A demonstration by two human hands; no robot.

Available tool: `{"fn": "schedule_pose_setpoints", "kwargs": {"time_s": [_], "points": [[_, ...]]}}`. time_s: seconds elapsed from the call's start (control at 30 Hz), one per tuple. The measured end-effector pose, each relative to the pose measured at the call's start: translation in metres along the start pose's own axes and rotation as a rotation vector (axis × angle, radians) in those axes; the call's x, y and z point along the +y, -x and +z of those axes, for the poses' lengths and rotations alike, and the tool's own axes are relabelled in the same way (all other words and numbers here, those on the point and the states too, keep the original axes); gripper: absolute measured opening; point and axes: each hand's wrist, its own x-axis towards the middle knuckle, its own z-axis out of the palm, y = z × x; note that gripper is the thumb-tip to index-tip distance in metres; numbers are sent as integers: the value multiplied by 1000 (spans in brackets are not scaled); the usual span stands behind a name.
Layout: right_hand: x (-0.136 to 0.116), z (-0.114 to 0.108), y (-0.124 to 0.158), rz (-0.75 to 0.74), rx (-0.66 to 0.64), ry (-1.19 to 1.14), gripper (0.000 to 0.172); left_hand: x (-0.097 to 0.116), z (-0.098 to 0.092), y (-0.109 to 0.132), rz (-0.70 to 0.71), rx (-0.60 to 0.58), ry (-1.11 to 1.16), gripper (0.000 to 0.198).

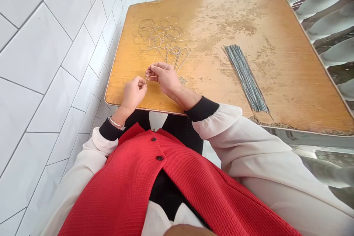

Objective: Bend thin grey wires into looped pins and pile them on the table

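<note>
My left hand (134, 94) and my right hand (163, 78) are close together above the front of a worn wooden tabletop (210, 18). Their fingertips pinch a thin pale wire (147, 76) between them. Just beyond my hands lies a tangled pile of thin wire loops (160, 35), with several long ends reaching towards my right hand. To the right of my hands, a straight bundle of thin grey rods or wires (245, 77) lies slanted on the wood, apart from both hands.
A white tiled wall (47, 81) runs along the table's left side. A wavy, shiny panel (326, 25) stands beyond the right edge. My red waistcoat (155, 177) and cream sleeves (238, 147) fill the lower view, close to the table's front edge (143, 108).
</note>
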Motion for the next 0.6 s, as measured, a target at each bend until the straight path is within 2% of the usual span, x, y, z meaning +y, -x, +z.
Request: {"fn": "schedule_pose_setpoints", "kwargs": {"time_s": [0.2, 0.4, 0.47, 0.6], "points": [[-4, 0, 0, 66, 37, -36, 29, 1, 0, 4, 104, 29, -182, 16], [-4, 0, -2, 98, 91, 45, 34, -2, 3, 6, 114, 23, -142, 12], [-3, 0, -3, 118, 111, 58, 33, -3, 4, 5, 50, -18, -46, 11], [-2, -1, -5, 133, 120, 61, 35, -2, 6, 3, -192, -144, 264, 5]]}}
